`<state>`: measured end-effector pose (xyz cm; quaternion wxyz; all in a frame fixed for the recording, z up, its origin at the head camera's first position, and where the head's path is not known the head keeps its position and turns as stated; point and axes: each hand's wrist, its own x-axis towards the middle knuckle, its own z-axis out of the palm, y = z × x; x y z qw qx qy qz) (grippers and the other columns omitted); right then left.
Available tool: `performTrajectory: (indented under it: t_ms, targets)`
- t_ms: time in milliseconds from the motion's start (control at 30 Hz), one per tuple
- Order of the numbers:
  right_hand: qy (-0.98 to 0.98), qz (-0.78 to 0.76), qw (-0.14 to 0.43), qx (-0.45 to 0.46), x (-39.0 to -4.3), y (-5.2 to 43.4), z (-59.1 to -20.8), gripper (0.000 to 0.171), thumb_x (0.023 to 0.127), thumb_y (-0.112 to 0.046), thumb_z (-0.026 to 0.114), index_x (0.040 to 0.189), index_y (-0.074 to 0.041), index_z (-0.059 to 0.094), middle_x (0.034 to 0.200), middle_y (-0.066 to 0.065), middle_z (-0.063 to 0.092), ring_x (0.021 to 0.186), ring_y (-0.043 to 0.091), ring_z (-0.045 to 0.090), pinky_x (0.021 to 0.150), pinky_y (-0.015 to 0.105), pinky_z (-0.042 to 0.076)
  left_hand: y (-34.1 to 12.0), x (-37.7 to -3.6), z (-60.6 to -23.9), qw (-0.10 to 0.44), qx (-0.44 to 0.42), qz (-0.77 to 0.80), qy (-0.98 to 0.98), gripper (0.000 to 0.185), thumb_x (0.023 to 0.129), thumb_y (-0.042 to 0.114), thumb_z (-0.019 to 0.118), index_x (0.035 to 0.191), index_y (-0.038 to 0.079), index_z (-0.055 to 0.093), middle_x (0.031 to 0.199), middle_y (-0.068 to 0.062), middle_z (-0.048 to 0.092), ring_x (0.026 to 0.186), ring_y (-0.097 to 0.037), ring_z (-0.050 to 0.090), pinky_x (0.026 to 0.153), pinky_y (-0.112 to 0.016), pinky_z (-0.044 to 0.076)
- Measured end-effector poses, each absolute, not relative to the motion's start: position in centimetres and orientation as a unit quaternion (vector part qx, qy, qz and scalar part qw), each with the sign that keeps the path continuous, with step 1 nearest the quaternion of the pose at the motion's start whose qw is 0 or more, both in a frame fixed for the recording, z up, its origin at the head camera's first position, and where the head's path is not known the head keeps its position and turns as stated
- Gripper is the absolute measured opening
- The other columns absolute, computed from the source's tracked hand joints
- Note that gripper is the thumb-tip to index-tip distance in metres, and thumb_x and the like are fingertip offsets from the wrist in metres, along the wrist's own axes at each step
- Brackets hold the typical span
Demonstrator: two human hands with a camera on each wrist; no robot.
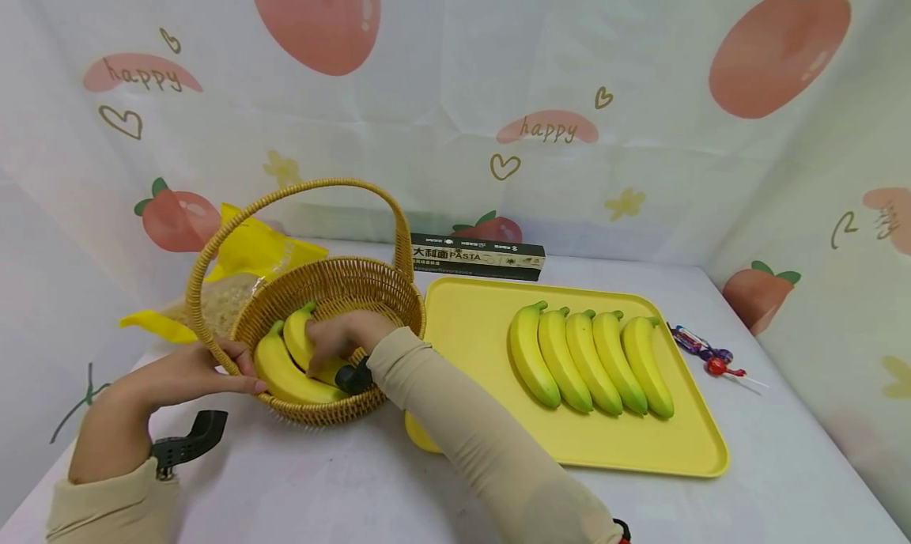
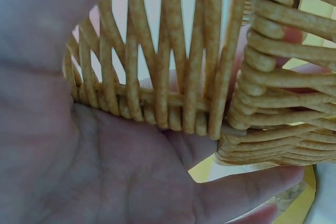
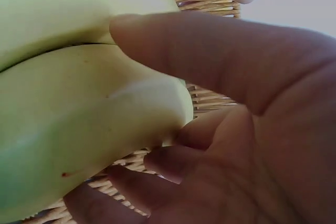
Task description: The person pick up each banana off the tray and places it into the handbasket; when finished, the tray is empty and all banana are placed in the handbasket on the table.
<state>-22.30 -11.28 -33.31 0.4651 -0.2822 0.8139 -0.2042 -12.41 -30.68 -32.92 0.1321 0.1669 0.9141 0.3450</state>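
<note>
On the left, the left hand (image 1: 190, 375), with a grip curled around the rim of the basket (image 1: 342, 271) near the foot of the tall handle (image 1: 403, 247). Behind the left side of the basket, a yellow bag (image 1: 266, 250) with a see-through part. Inside the basket, side by side and touching, two pieces of fruit: first the left banana (image 1: 285, 376), by the wall, then the right banana (image 1: 297, 338), closer to the middle. Over this one, the right hand (image 1: 347, 335), with a grip clamped on the right banana, thumb on one side and fingers on the other. Long way of the right banana: from a stem far and left to an end near and right, with the stem out past the right hand. Nearer to it: the right hand, not the left. Next, at the back, a pasta box (image 1: 477, 257) on the white surface (image 1: 306, 481). Then a yellow tray (image 1: 466, 315) with five bananas (image 1: 594, 362) in a row, stems pointing away. Last, some wrapped sweets (image 1: 716, 366).
</note>
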Motion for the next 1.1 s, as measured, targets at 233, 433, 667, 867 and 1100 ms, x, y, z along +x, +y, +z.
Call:
performTrajectory:
  t_ms: [233,433,667,867,1100]
  targets:
    - [0.824,-0.175,0.463,-0.277,-22.2,-11.1,-33.2,0.09,0.09,-0.03,0.059,0.149,-0.021,-0.009,0.156,-0.008,0.004,0.133,0.003,0.03,0.099,0.022,0.041,-30.7,-12.4,-33.1,0.127,0.165,0.344,0.916,0.011,0.084,0.023,0.068,0.078,0.015,0.064,0.076,0.006,0.061,0.078,-0.006,0.05,0.067,-0.022,0.038]
    - [0.832,-0.127,0.45,-0.3,-22.1,-11.1,-33.1,0.096,0.088,-0.039,0.06,0.148,-0.021,-0.013,0.156,-0.01,-0.005,0.132,0.001,0.03,0.087,0.019,0.045,-30.8,-12.6,-33.0,0.129,0.163,0.339,0.917,0.011,0.084,0.022,0.068,0.079,0.013,0.064,0.076,0.007,0.06,0.077,-0.005,0.049,0.066,-0.022,0.038]
    - [0.83,-0.107,0.451,-0.309,-22.2,-11.2,-33.1,0.098,0.087,-0.043,0.059,0.148,-0.02,-0.015,0.156,-0.011,-0.01,0.139,0.003,0.017,0.104,0.018,0.033,-30.9,-12.6,-33.1,0.133,0.159,0.341,0.917,0.012,0.084,0.022,0.068,0.08,0.012,0.063,0.077,0.006,0.059,0.077,-0.005,0.048,0.066,-0.022,0.038]
    - [0.839,-0.118,0.403,-0.346,-22.7,-10.6,-32.3,0.091,0.091,-0.04,0.055,0.149,-0.009,-0.008,0.157,-0.004,0.004,0.132,0.006,0.03,0.101,0.016,0.032,-30.7,-12.5,-33.0,0.135,0.164,0.35,0.912,0.013,0.085,0.023,0.067,0.08,0.013,0.063,0.077,0.005,0.061,0.078,-0.007,0.05,0.067,-0.023,0.039]
    - [0.845,-0.15,0.352,-0.374,-23.1,-8.5,-30.5,0.089,0.092,-0.042,0.053,0.149,-0.01,-0.007,0.157,-0.001,-0.007,0.143,0.006,0.002,0.113,0.017,0.012,-30.7,-12.4,-32.9,0.139,0.159,0.348,0.914,0.015,0.085,0.026,0.067,0.08,0.013,0.063,0.077,0.004,0.061,0.078,-0.007,0.051,0.067,-0.023,0.039]
